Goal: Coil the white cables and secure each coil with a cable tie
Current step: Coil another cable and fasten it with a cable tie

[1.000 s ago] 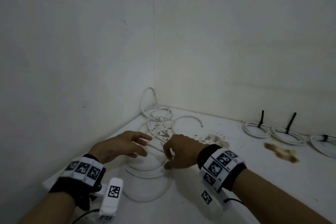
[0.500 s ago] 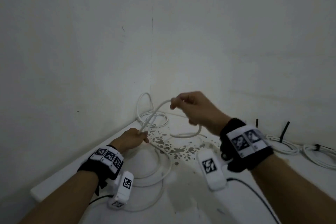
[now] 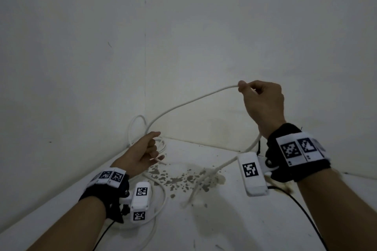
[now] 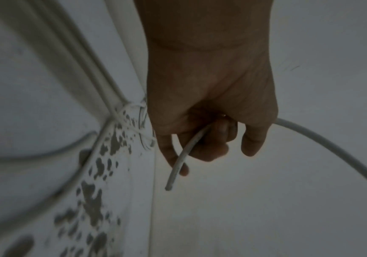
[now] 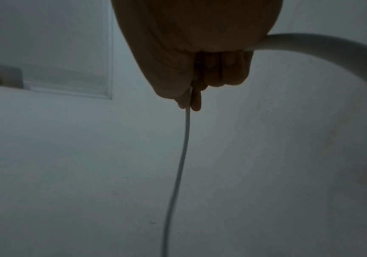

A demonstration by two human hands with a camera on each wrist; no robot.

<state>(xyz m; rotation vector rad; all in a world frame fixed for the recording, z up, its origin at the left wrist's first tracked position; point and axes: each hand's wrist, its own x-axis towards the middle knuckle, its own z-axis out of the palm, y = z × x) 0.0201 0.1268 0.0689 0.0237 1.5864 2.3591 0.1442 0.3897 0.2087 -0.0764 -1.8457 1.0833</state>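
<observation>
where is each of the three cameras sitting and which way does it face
Head: worn on the head, looking forward and down into a wall corner over the white table; both forearms, left hand and right hand show.
Left wrist: looks along the left hand gripping the white cable near its end.
Right wrist: looks along the right hand pinching it, toward the wall.
Shared: all three show that cable.
</observation>
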